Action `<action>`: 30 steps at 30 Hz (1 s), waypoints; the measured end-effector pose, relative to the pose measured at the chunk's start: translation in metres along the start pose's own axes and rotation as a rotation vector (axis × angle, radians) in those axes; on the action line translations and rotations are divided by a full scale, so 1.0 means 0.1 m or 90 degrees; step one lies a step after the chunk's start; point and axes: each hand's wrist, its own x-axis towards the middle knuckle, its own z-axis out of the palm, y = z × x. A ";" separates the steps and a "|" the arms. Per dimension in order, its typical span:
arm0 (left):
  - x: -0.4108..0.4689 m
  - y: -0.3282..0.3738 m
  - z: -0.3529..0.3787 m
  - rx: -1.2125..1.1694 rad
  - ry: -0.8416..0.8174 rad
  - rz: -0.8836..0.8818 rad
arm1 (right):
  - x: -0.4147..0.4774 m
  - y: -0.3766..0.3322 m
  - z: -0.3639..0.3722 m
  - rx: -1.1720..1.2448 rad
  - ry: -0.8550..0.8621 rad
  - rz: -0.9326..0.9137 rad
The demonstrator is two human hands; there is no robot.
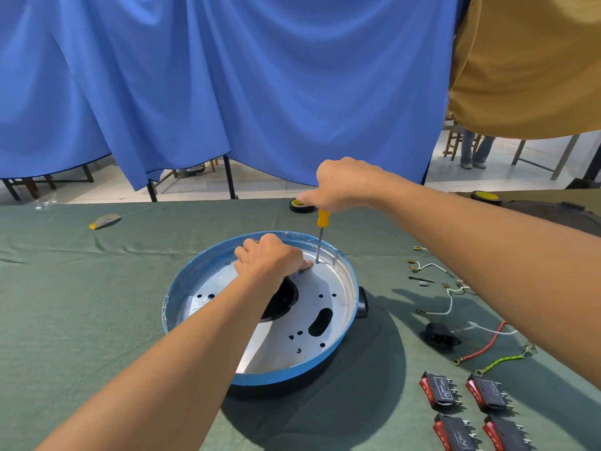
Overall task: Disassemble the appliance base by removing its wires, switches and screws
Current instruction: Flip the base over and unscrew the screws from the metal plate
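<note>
grips the yellow screwdriver point(323, 219) upright in the right hand point(341, 185), tip on a screw point(317, 262) inside the blue-rimmed appliance base point(201, 265). rests the curled left hand point(270, 255) on the base beside the tip; cannot tell if pinching anything. has the base mid tabletop point(97, 304), wires point(450, 302) and red switches point(442, 390) to its right.

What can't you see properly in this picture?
All in the head view:
- The screw under the screwdriver tip: too small, and the left hand crowds it.
- What the left hand's fingers hold or press: hidden under the hand itself.
- The big dark hole in the appliance base: partly covered by the left forearm.
- The two nearest switches: cut off by the bottom edge.
- The screwdriver's handle top: inside the right hand.
</note>
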 end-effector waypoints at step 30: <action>0.01 0.00 0.01 0.008 0.003 0.001 | 0.01 0.02 0.04 0.014 0.004 -0.015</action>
